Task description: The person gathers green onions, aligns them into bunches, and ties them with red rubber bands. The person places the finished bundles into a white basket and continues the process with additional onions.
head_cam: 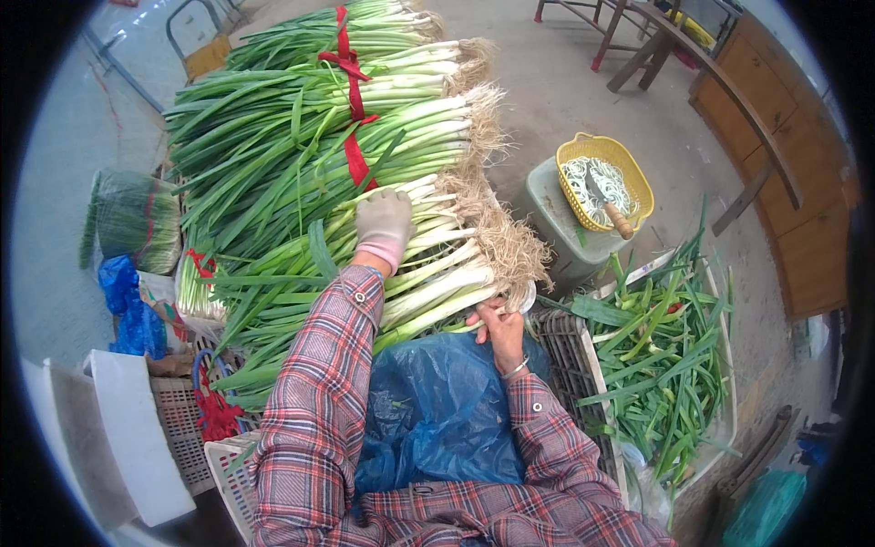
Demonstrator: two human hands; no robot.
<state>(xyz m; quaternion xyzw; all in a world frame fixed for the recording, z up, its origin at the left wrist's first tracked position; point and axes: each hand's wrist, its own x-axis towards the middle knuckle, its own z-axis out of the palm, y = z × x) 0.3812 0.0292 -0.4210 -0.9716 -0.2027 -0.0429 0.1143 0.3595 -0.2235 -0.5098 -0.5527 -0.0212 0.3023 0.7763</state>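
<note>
Loose allium stalks (437, 277), resembling green garlic, lie in front of me with white stems and tangled roots (509, 249) to the right. My left hand (385, 222), in a pale glove with a pink cuff, rests on these stems; its fingertips are hidden. Bare, with a bracelet at the wrist, my right hand (500, 331) has its fingers closed around the root end of a stalk at the near edge. Beyond my left hand lie several bundles (424, 140) tied with red strips (357, 157).
A blue plastic sheet (437, 410) covers my lap. To the right, a crate (577, 369) stands beside a bin of trimmed leaves (666, 362). A yellow basket (646, 184) holds white bands and a wooden-handled knife (617, 220). Red strips (217, 410) hang at left near white foam boards (137, 437).
</note>
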